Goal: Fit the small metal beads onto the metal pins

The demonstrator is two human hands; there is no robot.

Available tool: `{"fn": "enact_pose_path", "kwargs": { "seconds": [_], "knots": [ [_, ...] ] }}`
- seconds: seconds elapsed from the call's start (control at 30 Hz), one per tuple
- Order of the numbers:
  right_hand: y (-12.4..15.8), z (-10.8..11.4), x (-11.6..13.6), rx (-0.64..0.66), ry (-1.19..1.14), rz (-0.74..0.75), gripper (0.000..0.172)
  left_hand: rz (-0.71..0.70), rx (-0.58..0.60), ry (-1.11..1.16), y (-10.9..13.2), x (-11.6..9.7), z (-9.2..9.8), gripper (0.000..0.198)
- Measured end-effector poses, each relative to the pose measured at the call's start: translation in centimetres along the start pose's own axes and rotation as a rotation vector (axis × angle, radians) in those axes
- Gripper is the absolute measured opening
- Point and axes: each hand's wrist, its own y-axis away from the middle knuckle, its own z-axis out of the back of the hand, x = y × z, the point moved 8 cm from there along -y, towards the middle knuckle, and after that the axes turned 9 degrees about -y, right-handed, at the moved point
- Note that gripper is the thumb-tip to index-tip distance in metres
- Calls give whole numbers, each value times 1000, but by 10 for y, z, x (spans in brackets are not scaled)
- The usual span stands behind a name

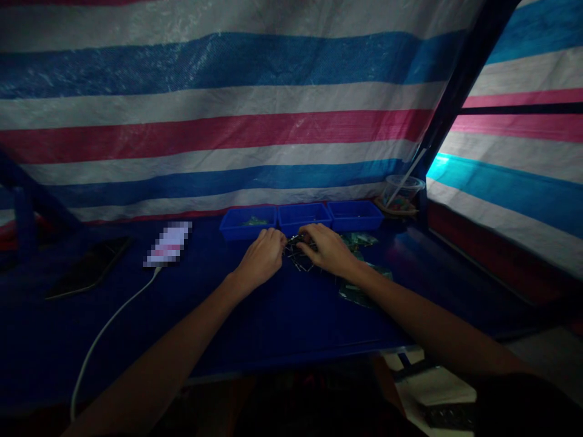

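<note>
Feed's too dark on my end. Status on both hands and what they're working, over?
Left hand and right hand both down on pile of small dark parts, fingers curled; grip unclear. Three blue trays just behind. Green boards by right wrist.

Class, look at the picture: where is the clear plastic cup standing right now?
In the head view, the clear plastic cup stands at the table's far right, just right of the three blue plastic trays.

Dim, underexposed view; cool light glows through the striped tarp [255, 121] beyond the hands, brightest cyan to their right; foreground murky, edges bowed.
</note>
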Motion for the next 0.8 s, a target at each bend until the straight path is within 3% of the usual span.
{"fn": "enact_pose_path", "kwargs": {
  "seconds": [0.23,0.47,0.53,0.8],
  "knots": [
    [-1,10,8,18,2,78,13,-8,-41,66,1,-4,2,26],
    [-2,16,19,13,57,142,26,11,-48,141,-2,-4,7,33],
    [-3,30,17,-75,56,117,27,21,-35,171,-1,-4,4,32],
    [14,130,-19,-716,111,-68,18,60,149,88,3,1,-23,14]
  ]
}}
